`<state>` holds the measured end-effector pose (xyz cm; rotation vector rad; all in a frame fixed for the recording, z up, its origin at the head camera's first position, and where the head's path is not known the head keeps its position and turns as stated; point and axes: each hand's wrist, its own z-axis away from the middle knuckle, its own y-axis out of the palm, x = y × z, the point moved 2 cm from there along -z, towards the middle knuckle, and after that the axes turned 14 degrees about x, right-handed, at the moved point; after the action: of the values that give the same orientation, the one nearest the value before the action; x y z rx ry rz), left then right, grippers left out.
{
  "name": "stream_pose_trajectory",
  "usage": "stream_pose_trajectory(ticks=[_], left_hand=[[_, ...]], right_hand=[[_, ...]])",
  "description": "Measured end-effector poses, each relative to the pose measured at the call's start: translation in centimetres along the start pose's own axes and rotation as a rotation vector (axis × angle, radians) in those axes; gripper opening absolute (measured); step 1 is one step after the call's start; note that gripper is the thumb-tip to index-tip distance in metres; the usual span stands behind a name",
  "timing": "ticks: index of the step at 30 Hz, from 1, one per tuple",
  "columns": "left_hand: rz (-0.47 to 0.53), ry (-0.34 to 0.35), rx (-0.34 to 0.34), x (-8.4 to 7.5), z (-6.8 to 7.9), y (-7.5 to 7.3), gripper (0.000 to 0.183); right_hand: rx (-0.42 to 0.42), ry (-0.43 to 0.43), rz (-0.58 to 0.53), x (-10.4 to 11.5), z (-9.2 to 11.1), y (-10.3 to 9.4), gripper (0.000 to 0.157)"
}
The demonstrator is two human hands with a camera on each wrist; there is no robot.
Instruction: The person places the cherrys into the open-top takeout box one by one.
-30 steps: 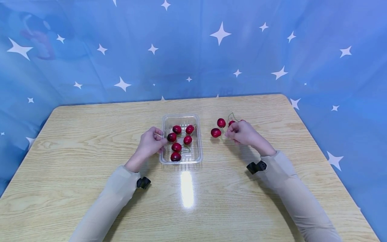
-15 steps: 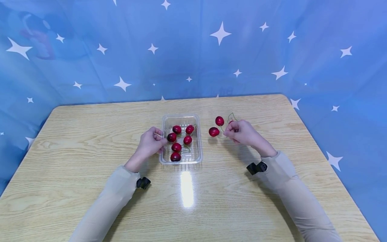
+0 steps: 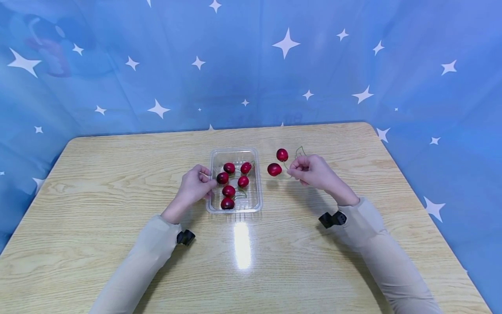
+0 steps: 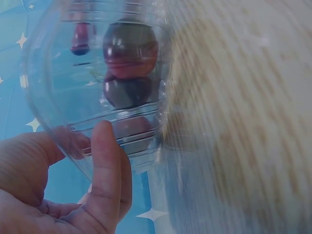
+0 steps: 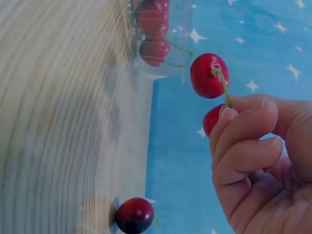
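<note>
A clear plastic container (image 3: 257,192) with several dark red cherries (image 3: 228,191) inside lies near the table's middle. My left hand (image 3: 195,185) pinches its left rim, thumb over the edge; in the left wrist view the fingers (image 4: 106,165) lie along the outer wall. Right of the container, my right hand (image 3: 311,171) pinches the green stems (image 5: 225,87) of two cherries between thumb and fingertips. One held cherry (image 5: 208,74) hangs above the other cherry (image 5: 212,120) in the right wrist view, the second partly hidden by fingers.
Another cherry (image 5: 135,215) lies on the wood-grain table (image 3: 188,279), hidden behind the right hand in the head view, where a green stem (image 3: 300,151) shows. A blue curtain with white stars (image 3: 251,65) hangs behind the table.
My right hand has drawn the two cherries slightly left and up, toward the container, separating them from what lies behind. My left hand has stayed at the container's rim.
</note>
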<state>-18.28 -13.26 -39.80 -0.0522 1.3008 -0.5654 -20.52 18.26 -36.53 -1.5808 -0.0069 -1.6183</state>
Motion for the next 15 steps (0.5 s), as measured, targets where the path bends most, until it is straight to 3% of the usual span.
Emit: stream_pose_trajectory(ticks=[15], left_hand=[[0.003,0.000,0.002,0.2,-0.1,0.0,0.025]], right_hand=[[0.014,-0.050,-0.027,1.0,0.0,1.2,0.012]])
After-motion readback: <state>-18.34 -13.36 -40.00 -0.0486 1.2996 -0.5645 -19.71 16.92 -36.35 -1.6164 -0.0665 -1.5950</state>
